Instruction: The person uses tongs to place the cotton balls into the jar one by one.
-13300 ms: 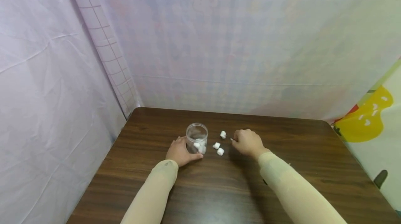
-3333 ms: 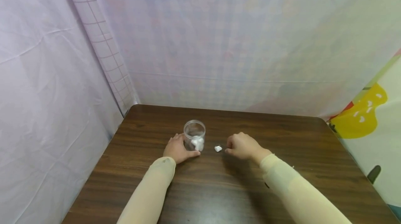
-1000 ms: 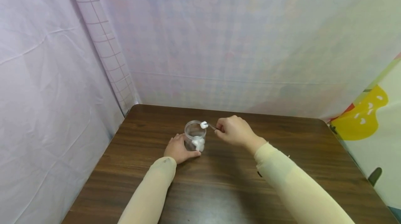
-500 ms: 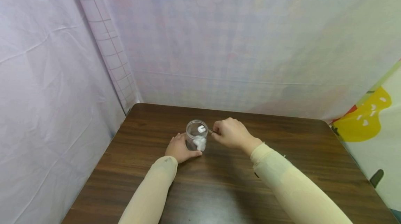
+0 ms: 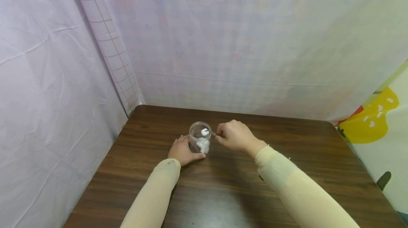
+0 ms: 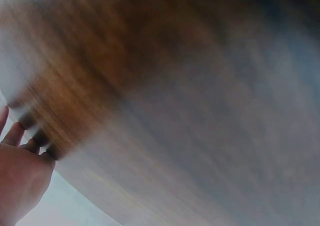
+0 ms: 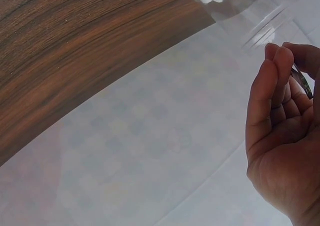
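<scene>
A clear open jar (image 5: pixel 196 138) stands on the brown table, with soft white pieces that look like cotton balls (image 5: pixel 203 145) in its bottom. My left hand (image 5: pixel 182 151) holds it from the left, thumb along the near side near the base. My right hand (image 5: pixel 236 135) pinches slim metal tweezers (image 5: pixel 215 133) to the right of the rim. At their tips, one cotton ball (image 5: pixel 205 132) shows within the jar's mouth, above the others. In the right wrist view, the tweezers (image 7: pixel 302 81) lie partly hidden between thumb and fingers. The left wrist view has the left hand (image 6: pixel 24 178) at its edge, no jar.
The wood-grain table (image 5: pixel 210 192) has a rounded far edge close to a pale hanging cloth (image 5: pixel 236 50). Another white cloth (image 5: pixel 47 96) hangs at the left. A yellow-patterned cloth (image 5: pixel 366 121) hangs beyond the right edge.
Loose cotton balls seen earlier on the table beside the jar are gone from there. The right hand lifted the last one with the tweezers into the jar's mouth; hardly anything moved in the last half second.
</scene>
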`<state>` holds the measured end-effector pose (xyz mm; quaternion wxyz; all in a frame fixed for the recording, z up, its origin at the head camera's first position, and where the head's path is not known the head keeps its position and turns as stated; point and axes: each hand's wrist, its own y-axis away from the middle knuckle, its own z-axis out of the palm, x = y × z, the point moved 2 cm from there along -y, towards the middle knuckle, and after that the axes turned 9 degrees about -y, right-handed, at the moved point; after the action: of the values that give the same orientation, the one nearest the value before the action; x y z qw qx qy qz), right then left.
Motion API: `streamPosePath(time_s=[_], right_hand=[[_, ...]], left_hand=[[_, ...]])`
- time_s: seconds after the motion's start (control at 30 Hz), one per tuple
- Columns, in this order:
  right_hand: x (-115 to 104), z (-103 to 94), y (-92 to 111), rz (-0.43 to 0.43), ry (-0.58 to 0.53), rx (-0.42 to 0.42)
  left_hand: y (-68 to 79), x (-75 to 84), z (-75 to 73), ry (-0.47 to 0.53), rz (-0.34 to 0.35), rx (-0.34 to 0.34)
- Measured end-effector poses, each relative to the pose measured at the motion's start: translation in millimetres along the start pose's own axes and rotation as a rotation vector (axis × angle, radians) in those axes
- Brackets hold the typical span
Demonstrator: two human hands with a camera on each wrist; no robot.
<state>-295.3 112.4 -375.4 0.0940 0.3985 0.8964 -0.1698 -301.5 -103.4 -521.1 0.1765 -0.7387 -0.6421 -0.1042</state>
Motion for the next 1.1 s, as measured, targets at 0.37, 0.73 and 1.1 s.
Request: streamPosePath(time_s=[0.37,0.73,1.1], right_hand=[[0,-0.7,2,0.009,-0.009,-0.008],[7,-8.6,9,0.056,-0.04,0.047],[51,-11.3,43,0.21,-0.08,0.036]], left_hand=[[-0.9,-0.4,2.3,0.002,0.002,0.001],[-1.3,-0.5,3.4,-0.012,0.026,0.018],[1.0,0.0,-1.7,-0.002,0.029,0.029]])
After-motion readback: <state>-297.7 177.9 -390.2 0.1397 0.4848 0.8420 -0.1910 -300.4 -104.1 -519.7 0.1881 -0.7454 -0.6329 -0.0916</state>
